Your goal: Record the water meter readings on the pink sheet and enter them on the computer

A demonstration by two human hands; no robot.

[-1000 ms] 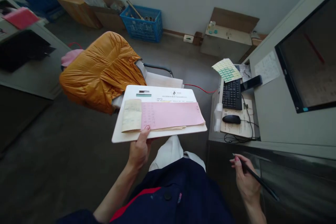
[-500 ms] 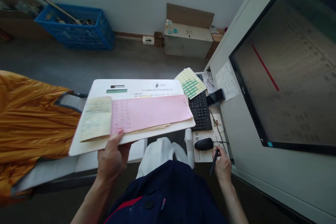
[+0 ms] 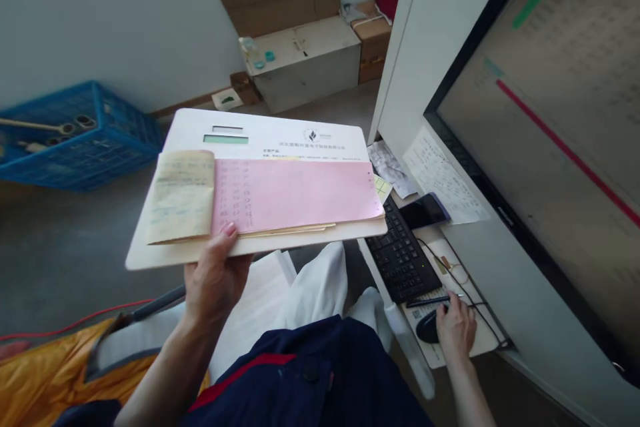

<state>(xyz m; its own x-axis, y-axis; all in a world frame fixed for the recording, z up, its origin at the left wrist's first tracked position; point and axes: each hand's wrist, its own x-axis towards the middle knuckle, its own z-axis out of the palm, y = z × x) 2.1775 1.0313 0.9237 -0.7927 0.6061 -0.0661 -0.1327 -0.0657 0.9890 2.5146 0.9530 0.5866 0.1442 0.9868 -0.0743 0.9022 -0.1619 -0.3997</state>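
Note:
My left hand (image 3: pixel 217 273) grips the lower edge of a white board (image 3: pixel 165 250), thumb on top and the other fingers underneath. On the board lie a pink sheet of paper (image 3: pixel 300 190) with handwritten columns and a folded pale-yellow slip (image 3: pixel 181 197) at its left. More paper edges show under the pink sheet. My right hand (image 3: pixel 457 327) is closed over the black mouse (image 3: pixel 427 327), which shows at its left side. A dark pen (image 3: pixel 425 302) lies just beyond the mouse, under or against my fingertips; whether they hold it cannot be seen.
A black keyboard (image 3: pixel 405 257), a phone (image 3: pixel 425 210) and papers lie on the narrow shelf below a large monitor (image 3: pixel 550 113). A blue crate (image 3: pixel 65 140) stands at left, a grey box (image 3: pixel 310 60) by the wall. An orange jacket (image 3: pixel 55 373) hangs at lower left.
My right hand has moved from holding the pen to the mouse, and the pen now lies nearly level beside it. The view has turned right. The board stays in my left hand.

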